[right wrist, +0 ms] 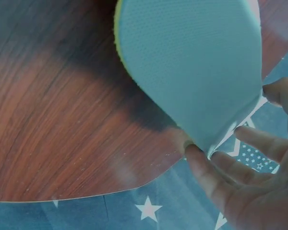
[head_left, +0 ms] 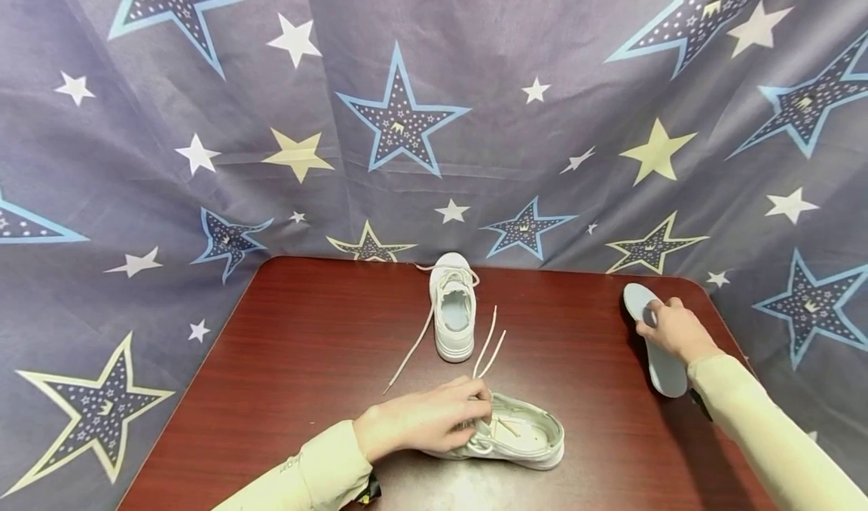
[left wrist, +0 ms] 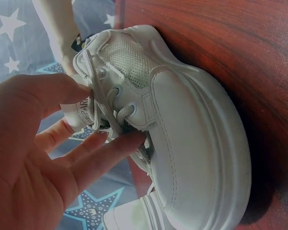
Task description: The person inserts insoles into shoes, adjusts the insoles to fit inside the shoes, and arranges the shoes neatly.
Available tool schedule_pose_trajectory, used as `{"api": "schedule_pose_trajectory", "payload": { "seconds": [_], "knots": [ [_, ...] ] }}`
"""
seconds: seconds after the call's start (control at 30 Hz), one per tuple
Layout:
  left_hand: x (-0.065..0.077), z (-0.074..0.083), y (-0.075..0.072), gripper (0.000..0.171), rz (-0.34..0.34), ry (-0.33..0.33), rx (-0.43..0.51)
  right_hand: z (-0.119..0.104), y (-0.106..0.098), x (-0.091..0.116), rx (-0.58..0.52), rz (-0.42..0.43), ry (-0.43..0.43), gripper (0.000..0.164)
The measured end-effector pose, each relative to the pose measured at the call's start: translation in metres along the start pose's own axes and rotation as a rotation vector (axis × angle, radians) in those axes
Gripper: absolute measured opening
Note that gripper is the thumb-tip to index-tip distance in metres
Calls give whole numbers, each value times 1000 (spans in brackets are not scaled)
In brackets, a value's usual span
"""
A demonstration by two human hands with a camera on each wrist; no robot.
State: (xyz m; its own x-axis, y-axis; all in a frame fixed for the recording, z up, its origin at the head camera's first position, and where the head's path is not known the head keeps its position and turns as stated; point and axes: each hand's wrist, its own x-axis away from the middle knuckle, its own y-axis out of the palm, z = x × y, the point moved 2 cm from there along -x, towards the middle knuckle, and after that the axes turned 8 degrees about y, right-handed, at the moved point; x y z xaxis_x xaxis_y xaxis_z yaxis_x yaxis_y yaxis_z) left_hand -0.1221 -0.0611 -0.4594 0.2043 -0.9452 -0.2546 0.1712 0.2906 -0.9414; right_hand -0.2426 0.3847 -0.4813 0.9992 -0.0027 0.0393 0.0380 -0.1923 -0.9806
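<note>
A white lace-up shoe [head_left: 536, 454] lies near the front of the table, its opening to the right. My left hand [head_left: 434, 419] grips it at the tongue and laces; in the left wrist view thumb and fingers lie about the laces [left wrist: 97, 91] over the eyelets. Loose lace ends stick out behind this shoe. At the right side of the table, my right hand [head_left: 678, 330] holds a pale insole [head_left: 667, 375] by its edges. The right wrist view shows the fingertips at the edge of the insole [right wrist: 192, 62], whose rim is yellowish-green.
A second white shoe [head_left: 454, 341] stands at the back middle with its toe toward the curtain and one lace [head_left: 414, 349] trailing left. The reddish-brown table [head_left: 305, 330] meets a grey-blue star-patterned curtain [head_left: 475, 149] at the back and sides.
</note>
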Motion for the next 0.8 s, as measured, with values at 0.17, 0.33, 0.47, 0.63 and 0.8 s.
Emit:
{"api": "schedule_pose_trajectory", "payload": {
  "seconds": [0.17,0.33,0.47,0.63,0.8],
  "knots": [
    [0,0,0,17,-11,-10,1,-6,0,5,0,-6,-2,57],
    [0,1,0,17,-14,-15,4,-12,-2,11,-8,9,-16,55],
    [0,1,0,17,-9,-14,-1,-16,-1,14,-7,27,-36,52],
    [1,0,1,17,-2,-11,-8,-22,0,18,-11,46,-57,50],
    [2,0,1,18,0,-10,-3,-30,-1,23,-14,75,-86,45]
  ]
}}
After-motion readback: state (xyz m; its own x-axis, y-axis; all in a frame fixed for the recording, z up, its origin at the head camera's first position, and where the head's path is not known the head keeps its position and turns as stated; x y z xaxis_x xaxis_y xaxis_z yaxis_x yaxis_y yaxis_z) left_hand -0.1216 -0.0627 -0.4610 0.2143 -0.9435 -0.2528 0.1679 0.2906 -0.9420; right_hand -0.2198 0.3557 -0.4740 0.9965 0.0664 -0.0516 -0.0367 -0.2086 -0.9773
